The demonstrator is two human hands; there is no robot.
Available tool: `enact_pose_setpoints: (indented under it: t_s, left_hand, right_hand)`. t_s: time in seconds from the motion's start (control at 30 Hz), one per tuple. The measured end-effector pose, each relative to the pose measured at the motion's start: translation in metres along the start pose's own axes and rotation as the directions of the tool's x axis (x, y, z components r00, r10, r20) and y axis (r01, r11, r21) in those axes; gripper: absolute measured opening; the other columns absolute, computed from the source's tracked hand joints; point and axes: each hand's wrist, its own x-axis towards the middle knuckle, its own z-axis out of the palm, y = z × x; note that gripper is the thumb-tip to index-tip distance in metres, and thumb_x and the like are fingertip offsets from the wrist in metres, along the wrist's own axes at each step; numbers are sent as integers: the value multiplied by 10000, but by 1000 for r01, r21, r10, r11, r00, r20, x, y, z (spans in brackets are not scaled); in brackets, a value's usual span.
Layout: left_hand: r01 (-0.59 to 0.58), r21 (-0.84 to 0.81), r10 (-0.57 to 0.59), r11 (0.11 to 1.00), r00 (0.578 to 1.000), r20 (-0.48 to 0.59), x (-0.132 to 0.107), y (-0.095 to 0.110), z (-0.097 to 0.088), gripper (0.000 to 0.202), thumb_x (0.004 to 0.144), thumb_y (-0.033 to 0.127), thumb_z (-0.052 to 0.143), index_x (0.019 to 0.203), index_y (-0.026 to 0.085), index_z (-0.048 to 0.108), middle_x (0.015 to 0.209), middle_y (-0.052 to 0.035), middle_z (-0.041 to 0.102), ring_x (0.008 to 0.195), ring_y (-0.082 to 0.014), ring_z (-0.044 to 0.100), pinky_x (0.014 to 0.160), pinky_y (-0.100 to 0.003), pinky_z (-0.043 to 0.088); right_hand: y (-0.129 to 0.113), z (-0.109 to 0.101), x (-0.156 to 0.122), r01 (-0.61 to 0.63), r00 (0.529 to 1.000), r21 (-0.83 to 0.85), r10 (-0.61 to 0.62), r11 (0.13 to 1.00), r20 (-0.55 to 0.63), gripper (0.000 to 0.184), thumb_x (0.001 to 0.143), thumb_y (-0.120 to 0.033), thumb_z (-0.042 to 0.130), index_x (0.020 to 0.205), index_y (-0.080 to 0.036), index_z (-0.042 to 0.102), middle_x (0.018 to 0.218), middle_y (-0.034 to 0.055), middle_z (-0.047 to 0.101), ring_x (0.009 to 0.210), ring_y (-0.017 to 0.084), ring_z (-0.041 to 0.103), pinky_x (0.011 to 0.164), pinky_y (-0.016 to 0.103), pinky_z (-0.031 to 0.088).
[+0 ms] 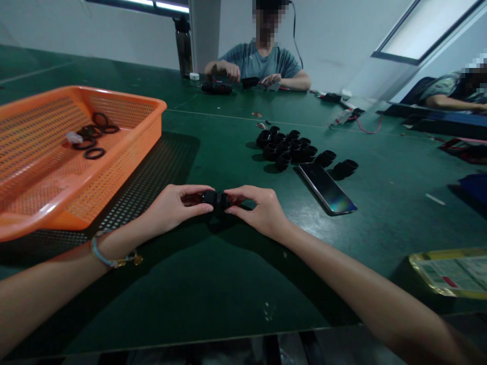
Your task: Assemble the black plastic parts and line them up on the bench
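Observation:
Between my two hands is a small black cylindrical fitting, lying sideways just over the green table. My left hand pinches its left end with thumb and fingers. The right end is gripped the same way by my right hand. A ridged band shows at its middle; the fingertips cover both ends. Beyond my right hand stands a cluster of similar black fittings, with a couple set slightly apart at its right.
An orange basket at left holds several black rings. A phone lies beside the fittings. A gold-edged packet is at right front. Across the table, a person handles dark items near a bottle; another person sits far right.

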Motion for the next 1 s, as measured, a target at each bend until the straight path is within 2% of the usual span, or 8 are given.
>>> enact_pose_setpoints:
  t_s: [0.27, 0.43, 0.63, 0.83, 1.0]
  left_hand:
    - [-7, 9, 7, 1000, 1000, 7, -1, 1, 0, 469, 611, 344, 694, 1035, 144, 676, 937, -45, 736, 872, -233, 676, 845, -363, 533]
    - [9, 12, -9, 1000, 1000, -6, 0, 1, 0, 477, 606, 360, 704, 1034, 149, 681, 935, -49, 734, 881, -243, 674, 833, -368, 541]
    - [18, -17, -18, 1000, 1000, -4, -1, 3, 0, 477, 595, 342, 702, 1025, 137, 681, 929, -47, 739, 881, -237, 676, 845, -351, 536]
    - [22, -15, -22, 1000, 1000, -6, -1, 4, 0, 464, 598, 336, 697, 1019, 141, 683, 943, -42, 739, 888, -233, 676, 846, -348, 534]
    - [18, -8, -18, 1000, 1000, 0, -1, 4, -1, 460, 598, 337, 702, 1018, 152, 686, 937, -39, 739, 883, -234, 677, 843, -355, 537]
  right_hand:
    - [0, 0, 0, -16, 1000, 17, 16, 1000, 9, 258, 721, -144, 695, 977, -172, 677, 873, 29, 722, 736, 131, 671, 696, 278, 561]
    - [2, 0, 0, 29, 1000, 14, -29, 999, -9, 261, 723, -168, 697, 983, -174, 681, 850, 32, 717, 700, 125, 660, 672, 272, 556]
    - [2, 1, 0, 72, 996, -62, -74, 995, -39, 240, 741, -171, 674, 981, -180, 686, 920, 53, 708, 740, 136, 658, 684, 279, 553]
    - [-1, 1, 0, 58, 997, -76, -62, 995, -48, 296, 711, -130, 697, 1003, -145, 651, 839, 40, 702, 702, 126, 647, 676, 264, 550]
    - [-3, 0, 0, 65, 997, -81, -68, 995, -39, 235, 722, -140, 690, 953, -173, 660, 843, 31, 704, 723, 134, 653, 672, 272, 549]
